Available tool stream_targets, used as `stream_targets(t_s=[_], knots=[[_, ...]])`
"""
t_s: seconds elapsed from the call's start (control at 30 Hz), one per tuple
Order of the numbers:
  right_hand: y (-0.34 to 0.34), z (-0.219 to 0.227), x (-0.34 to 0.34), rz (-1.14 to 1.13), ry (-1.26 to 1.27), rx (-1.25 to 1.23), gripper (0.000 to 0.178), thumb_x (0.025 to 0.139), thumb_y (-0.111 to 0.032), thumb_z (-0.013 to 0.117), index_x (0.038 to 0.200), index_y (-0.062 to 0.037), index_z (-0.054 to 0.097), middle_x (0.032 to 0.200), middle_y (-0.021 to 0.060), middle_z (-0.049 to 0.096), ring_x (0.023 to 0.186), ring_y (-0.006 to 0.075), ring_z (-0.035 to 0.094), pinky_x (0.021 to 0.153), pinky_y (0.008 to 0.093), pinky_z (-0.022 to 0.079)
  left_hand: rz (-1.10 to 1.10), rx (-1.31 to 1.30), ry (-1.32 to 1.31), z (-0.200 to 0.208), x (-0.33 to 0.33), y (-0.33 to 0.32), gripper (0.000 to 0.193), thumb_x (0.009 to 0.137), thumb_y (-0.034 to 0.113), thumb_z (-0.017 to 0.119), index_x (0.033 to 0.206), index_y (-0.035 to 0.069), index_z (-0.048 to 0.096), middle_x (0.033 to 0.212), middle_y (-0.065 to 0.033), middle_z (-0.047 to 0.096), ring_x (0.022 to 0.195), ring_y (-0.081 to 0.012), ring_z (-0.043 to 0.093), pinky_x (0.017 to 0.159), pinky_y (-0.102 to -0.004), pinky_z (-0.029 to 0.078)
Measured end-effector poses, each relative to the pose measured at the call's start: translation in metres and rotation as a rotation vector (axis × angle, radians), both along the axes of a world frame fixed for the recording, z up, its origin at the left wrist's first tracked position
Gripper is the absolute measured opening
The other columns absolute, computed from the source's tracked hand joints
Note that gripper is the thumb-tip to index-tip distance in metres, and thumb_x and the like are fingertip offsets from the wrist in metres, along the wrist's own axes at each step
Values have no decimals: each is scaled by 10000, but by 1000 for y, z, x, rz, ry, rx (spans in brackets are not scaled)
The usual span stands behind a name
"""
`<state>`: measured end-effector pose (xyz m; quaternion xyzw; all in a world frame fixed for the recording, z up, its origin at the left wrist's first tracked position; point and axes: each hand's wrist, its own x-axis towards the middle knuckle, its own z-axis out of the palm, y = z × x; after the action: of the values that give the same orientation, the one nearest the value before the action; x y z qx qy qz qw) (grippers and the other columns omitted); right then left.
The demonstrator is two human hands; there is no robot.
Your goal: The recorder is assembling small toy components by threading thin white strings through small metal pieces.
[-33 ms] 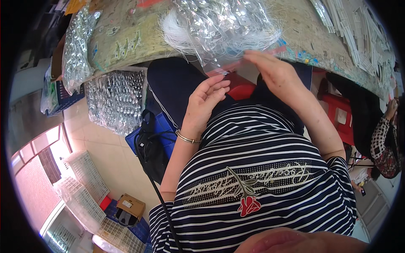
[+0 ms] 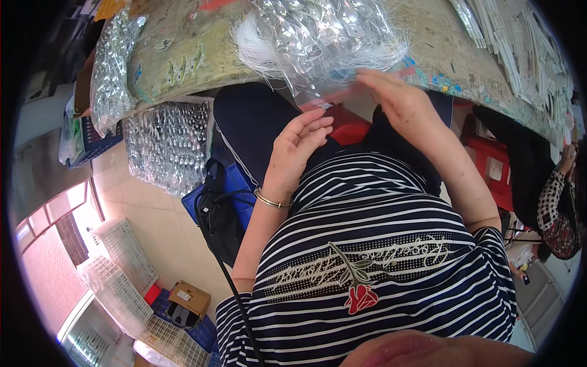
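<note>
At the near table edge lies a clear plastic bag (image 2: 312, 95) with a red strip along its mouth, its near end overhanging the edge. My left hand (image 2: 292, 147) pinches the bag's overhanging corner between thumb and fingers. My right hand (image 2: 400, 101) is held at the right of the bag's mouth, fingers stretched out and tips by the red strip; its thumb is mostly hidden. Heaped silvery spoon-shaped pieces (image 2: 327, 30) in clear plastic lie beyond my hands. Bundles of fine white line (image 2: 254, 46) stick out at both sides of the heap.
Another silvery bundle (image 2: 113, 67) hangs over the table's left edge. White strips (image 2: 513, 55) are piled at right. Below the table stand a sheet-wrapped silvery stack (image 2: 168, 144), a blue crate (image 2: 238, 183) and a red stool (image 2: 498, 165). A person's checkered sleeve (image 2: 549, 196) shows far right.
My right hand has shifted very slightly to the right. My left hand and the bag's corner stay where they were.
</note>
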<state>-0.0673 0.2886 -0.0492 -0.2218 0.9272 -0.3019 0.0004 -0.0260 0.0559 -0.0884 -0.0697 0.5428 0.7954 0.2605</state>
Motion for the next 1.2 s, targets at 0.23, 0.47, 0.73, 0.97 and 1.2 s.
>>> stream_targets(t_s=[0.23,0.47,0.73,0.97,1.2], knots=[[8,5,-11,-93,9,32,418,860,55,434,1255,-67,487,1311,121,490,891,250,625,746,288,505,25,-29,7,1,3,-6,378,892,94,559,1251,8,482,1175,-139,587,1062,-191,577,866,-275,463],[22,7,-5,-152,47,-15,335,903,16,432,1220,-46,521,1279,121,518,770,200,614,664,266,504,43,-26,14,5,0,-14,387,888,107,571,1249,3,480,1179,-144,585,1066,-193,577,868,-273,465],[-1,14,20,-4,-147,-83,420,845,81,456,1224,-85,527,1270,108,531,812,221,618,667,268,501,44,5,-2,6,-2,-11,341,874,82,592,1198,1,522,1146,-120,602,1034,-172,579,833,-254,458],[9,1,-2,-10,51,49,399,869,35,448,1242,-93,507,1283,110,515,907,257,616,708,280,518,34,-36,-6,9,1,-14,339,880,100,585,1196,-3,523,1144,-125,604,1035,-175,583,846,-259,462],[16,15,-6,-119,-8,50,350,904,-5,439,1238,-76,516,1293,107,509,823,220,623,681,273,516,46,-51,-7,6,4,-17,346,901,150,564,1207,-4,516,1161,-139,595,1049,-188,583,860,-270,465]])
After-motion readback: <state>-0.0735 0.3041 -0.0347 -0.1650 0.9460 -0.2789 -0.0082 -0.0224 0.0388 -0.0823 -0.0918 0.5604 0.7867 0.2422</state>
